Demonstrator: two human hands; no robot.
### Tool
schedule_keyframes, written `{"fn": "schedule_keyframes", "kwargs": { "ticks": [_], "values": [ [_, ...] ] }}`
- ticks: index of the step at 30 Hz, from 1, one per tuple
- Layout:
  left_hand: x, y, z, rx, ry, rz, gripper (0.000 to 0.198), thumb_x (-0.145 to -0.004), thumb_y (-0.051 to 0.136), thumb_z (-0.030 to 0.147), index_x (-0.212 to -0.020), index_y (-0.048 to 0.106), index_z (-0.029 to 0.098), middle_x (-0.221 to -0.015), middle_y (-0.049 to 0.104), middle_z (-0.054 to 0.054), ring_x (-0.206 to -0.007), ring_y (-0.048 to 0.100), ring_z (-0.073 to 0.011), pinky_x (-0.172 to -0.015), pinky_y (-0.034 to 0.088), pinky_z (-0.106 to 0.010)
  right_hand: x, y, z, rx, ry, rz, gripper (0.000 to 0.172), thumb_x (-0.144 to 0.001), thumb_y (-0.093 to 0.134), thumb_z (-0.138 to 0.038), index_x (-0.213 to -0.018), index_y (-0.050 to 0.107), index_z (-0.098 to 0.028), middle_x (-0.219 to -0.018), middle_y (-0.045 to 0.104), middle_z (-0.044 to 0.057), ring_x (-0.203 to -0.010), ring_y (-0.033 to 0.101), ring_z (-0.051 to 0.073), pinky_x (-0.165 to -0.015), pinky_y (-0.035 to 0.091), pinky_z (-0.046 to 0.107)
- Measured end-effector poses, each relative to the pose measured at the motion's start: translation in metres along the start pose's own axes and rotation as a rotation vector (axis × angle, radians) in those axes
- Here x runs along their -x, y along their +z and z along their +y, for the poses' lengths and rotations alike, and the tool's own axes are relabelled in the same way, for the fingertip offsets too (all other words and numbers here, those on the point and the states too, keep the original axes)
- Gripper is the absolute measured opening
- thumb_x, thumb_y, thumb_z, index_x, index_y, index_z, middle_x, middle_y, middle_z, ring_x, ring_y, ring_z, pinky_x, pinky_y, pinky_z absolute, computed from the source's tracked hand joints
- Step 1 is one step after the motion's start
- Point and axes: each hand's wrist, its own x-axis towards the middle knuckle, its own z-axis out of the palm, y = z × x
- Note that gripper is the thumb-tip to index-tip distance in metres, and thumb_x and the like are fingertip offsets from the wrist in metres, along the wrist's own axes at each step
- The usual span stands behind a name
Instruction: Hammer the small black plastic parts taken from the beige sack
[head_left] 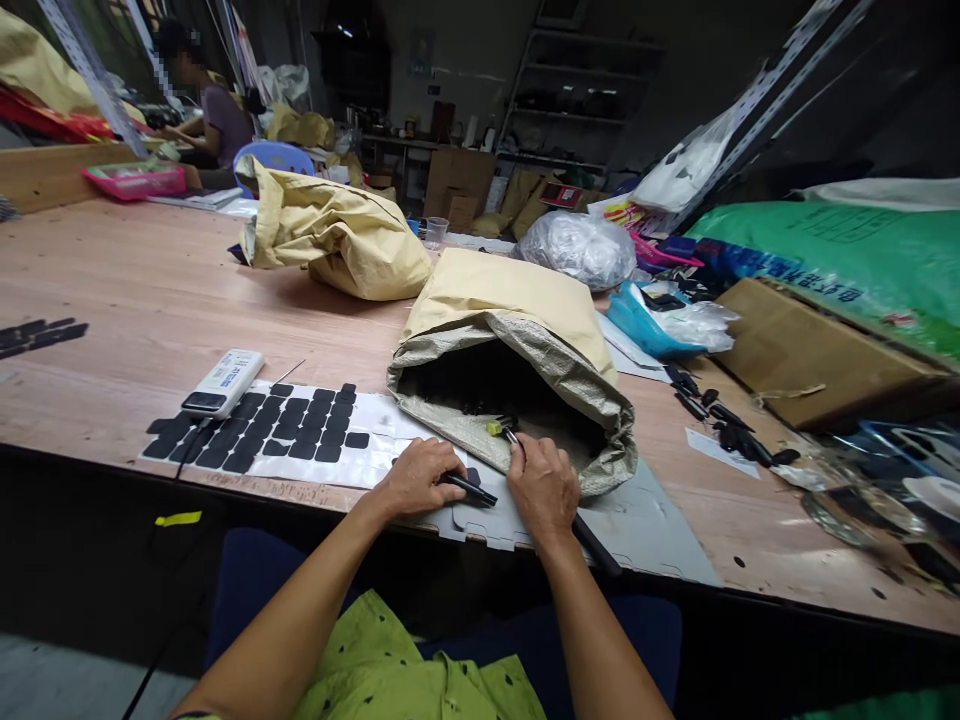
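Observation:
Between the fingers of my left hand is a slim black plastic piece, held low over the grey board at the table's front edge. My right hand is closed around a small hammer with a black handle and a thin metal shaft. Its head has a yellow-green end and points toward the sack. Just beyond both hands lies a beige woven sack, its mouth facing me, with dark contents hard to make out. Left of my left hand, rows of black rounded pads lie on a white sheet.
A white device with a cable rests on the sheet. Another beige sack lies behind. Rightward are loose black parts, a cardboard box and a green sack. A person sits at the far left.

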Motion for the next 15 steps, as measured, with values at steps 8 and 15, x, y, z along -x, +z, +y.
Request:
{"fn": "schedule_keyframes", "kwargs": {
  "ticks": [8, 15],
  "values": [
    [-0.001, 0.0, 0.002, -0.016, -0.002, 0.018, 0.028, -0.087, 0.061, 0.038, -0.069, 0.062, 0.017, -0.069, 0.057, 0.0, -0.075, 0.05, -0.0162, -0.074, 0.034, -0.031, -0.001, -0.003, 0.0, 0.005, -0.01, 0.017, 0.022, -0.093, 0.052, -0.025, -0.106, 0.069, -0.02, -0.09, 0.063, 0.006, -0.081, 0.048, 0.019, -0.071, 0.028, 0.031],
    [0.031, -0.004, 0.02, 0.135, 0.045, -0.112, 0.017, -0.075, 0.075, 0.037, -0.077, 0.07, 0.021, -0.102, 0.067, -0.003, -0.1, 0.055, -0.0222, -0.092, 0.039, -0.037, -0.001, -0.003, -0.001, 0.003, -0.003, 0.01, 0.021, -0.093, 0.053, -0.025, -0.106, 0.069, -0.02, -0.091, 0.063, 0.006, -0.082, 0.048, 0.019, -0.071, 0.028, 0.031]
  ]
}}
